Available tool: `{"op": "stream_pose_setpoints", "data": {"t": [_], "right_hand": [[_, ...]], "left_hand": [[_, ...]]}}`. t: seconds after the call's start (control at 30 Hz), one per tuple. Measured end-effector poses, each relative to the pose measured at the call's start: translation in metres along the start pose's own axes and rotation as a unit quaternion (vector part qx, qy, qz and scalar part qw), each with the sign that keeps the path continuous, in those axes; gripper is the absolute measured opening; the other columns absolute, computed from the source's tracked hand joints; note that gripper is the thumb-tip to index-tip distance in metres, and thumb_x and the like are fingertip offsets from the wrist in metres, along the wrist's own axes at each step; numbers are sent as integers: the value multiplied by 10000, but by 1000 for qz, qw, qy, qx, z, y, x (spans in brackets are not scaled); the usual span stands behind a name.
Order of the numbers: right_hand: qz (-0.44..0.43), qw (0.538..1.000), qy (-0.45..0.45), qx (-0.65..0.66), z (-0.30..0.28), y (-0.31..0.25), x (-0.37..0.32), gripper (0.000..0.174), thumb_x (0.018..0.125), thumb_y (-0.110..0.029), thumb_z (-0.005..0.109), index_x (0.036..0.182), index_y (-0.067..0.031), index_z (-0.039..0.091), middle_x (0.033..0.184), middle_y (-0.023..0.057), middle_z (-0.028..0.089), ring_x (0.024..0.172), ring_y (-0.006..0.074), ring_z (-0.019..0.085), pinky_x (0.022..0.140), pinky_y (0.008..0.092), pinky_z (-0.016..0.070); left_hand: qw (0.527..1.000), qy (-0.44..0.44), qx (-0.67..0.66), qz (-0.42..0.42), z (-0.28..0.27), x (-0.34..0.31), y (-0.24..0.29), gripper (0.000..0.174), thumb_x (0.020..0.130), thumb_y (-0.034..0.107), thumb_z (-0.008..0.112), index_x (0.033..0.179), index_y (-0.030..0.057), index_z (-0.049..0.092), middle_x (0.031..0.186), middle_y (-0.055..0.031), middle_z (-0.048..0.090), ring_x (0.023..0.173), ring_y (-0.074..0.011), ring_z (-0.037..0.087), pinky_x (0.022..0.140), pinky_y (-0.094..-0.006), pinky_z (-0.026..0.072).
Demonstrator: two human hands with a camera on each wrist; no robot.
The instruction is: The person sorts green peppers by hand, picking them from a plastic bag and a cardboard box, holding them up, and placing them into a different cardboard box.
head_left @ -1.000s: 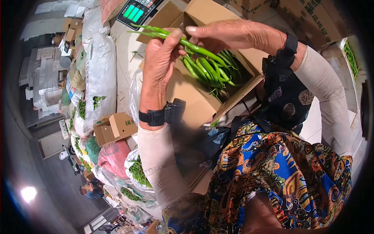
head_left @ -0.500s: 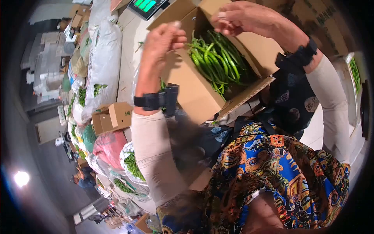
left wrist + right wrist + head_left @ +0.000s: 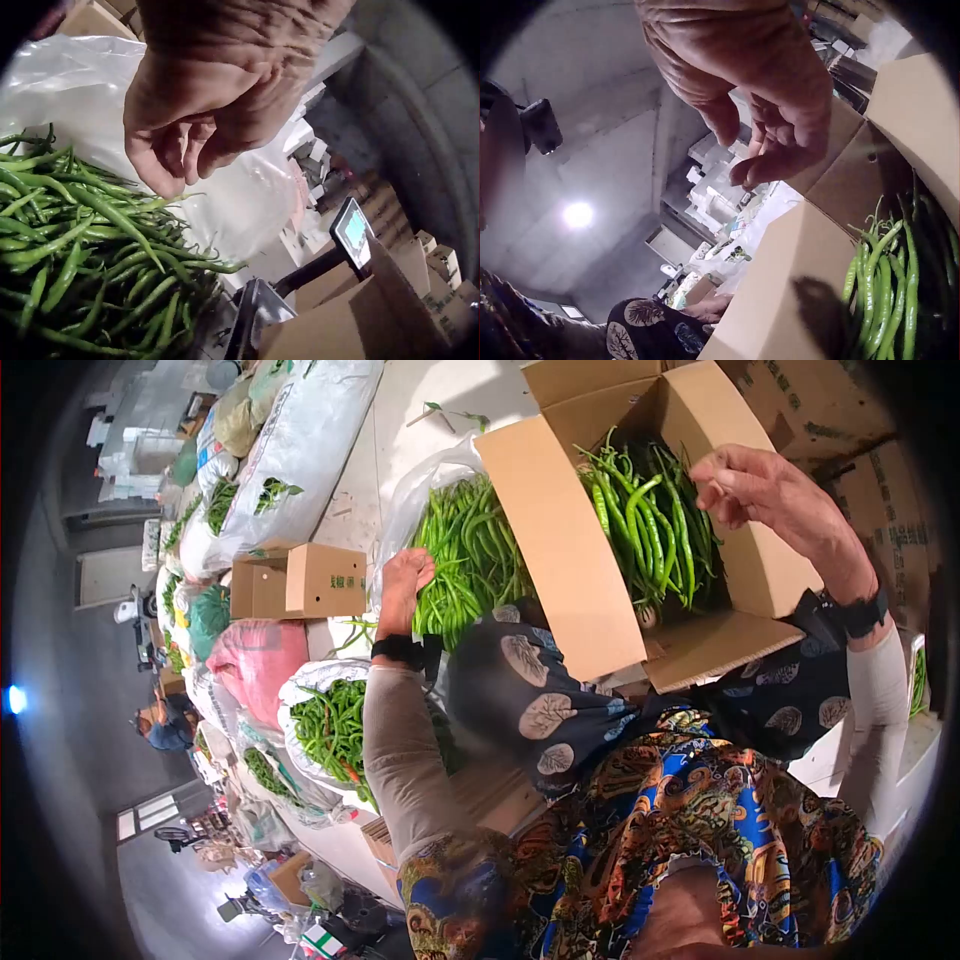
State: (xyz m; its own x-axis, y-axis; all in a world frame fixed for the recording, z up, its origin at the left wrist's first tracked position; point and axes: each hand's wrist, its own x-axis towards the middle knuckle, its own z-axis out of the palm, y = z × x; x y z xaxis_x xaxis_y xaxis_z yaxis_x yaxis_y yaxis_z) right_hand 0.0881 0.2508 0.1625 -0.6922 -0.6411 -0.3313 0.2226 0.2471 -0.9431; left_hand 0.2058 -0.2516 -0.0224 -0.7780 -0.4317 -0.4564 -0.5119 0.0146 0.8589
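Observation:
My left hand (image 3: pixel 405 582) is at the edge of a heap of long green chili peppers (image 3: pixel 470 555) lying in a clear plastic bag (image 3: pixel 393 510). In the left wrist view its fingers hang loosely bent just above the peppers (image 3: pixel 97 240), fingertips right by a thin pepper tip. Over the far right side of an open cardboard box (image 3: pixel 560 550) hovers my right hand (image 3: pixel 775 500), fingers loosely curled with nothing between them. Inside that box lies a bundle of chili peppers (image 3: pixel 650 525), mostly lined up side by side.
A smaller open carton (image 3: pixel 325 580) stands to the left, by a pink sack (image 3: pixel 262 660) and another bag of peppers (image 3: pixel 332 725). A long white sack (image 3: pixel 310 455) lies beyond. The left wrist view shows a scale display (image 3: pixel 352 231). Stacked cartons (image 3: pixel 890 530) stand at right.
Both hands held green chili peppers above the box; those are out of the hands. My left hand has moved to the bagged peppers. The view has swung left, bringing that bag in.

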Motion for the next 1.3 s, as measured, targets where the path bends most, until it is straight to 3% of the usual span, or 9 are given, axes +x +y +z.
{"op": "stream_pose_setpoints", "data": {"t": [0.17,0.33,0.5,0.57,0.6,0.83,1.03,1.1,1.3], "right_hand": [[52,998,26,19,6,-10,6,317,907,-330,573,1076,-63,561,879,20,581,757,71,513,704,213,435],[72,995,62,1,7,-10,10,404,873,-374,605,1071,-23,563,850,40,600,723,80,527,693,210,435],[92,994,61,-14,9,-12,13,378,873,-318,603,1089,-11,560,859,65,611,733,106,548,703,232,444],[120,991,48,-19,9,-10,16,384,861,-313,609,1092,-11,561,859,77,616,730,116,549,707,238,442],[135,989,53,-31,9,-10,18,409,843,-333,613,1085,-7,564,854,89,619,728,124,552,710,238,439],[161,982,80,-66,13,-5,27,483,805,-397,632,1065,3,567,829,86,606,716,135,568,669,249,449],[195,975,91,-59,16,-3,31,560,777,-479,695,1039,-1,566,807,88,605,633,124,560,614,234,441],[196,974,92,-71,16,1,32,550,787,-464,693,1056,-2,563,805,88,606,652,119,563,628,233,439],[196,976,67,-73,13,5,33,531,810,-440,677,1081,0,556,738,79,593,713,137,573,673,247,436]], "left_hand": [[972,59,198,109,-3,44,-23,165,859,119,546,913,-19,617,748,-11,571,602,-72,486,540,-220,401],[906,54,400,126,5,84,-44,466,767,257,567,1148,-9,594,1121,-247,604,1075,-380,563,917,-404,441],[854,7,492,171,-19,142,-102,295,796,225,531,959,-11,597,1050,-220,605,1008,-387,555,861,-457,441],[607,-78,711,346,-50,184,-145,327,788,289,530,953,20,614,1037,-229,613,963,-402,565,819,-448,464],[710,-158,654,205,-65,204,-143,324,804,322,561,912,18,593,1006,-234,615,947,-427,555,793,-462,458],[846,-10,507,164,-63,213,-164,382,819,352,578,957,-5,594,1025,-249,615,971,-441,549,819,-457,451],[891,167,413,84,-29,179,-137,535,838,412,597,1071,-70,574,1072,-280,607,1013,-455,548,880,-446,433],[883,170,385,208,-38,185,-152,629,830,451,602,1127,-101,551,1091,-306,592,1027,-421,567,909,-424,426],[955,64,290,-19,-26,163,-97,589,829,440,596,1033,-113,595,1024,-277,624,956,-384,599,871,-433,438]]}}
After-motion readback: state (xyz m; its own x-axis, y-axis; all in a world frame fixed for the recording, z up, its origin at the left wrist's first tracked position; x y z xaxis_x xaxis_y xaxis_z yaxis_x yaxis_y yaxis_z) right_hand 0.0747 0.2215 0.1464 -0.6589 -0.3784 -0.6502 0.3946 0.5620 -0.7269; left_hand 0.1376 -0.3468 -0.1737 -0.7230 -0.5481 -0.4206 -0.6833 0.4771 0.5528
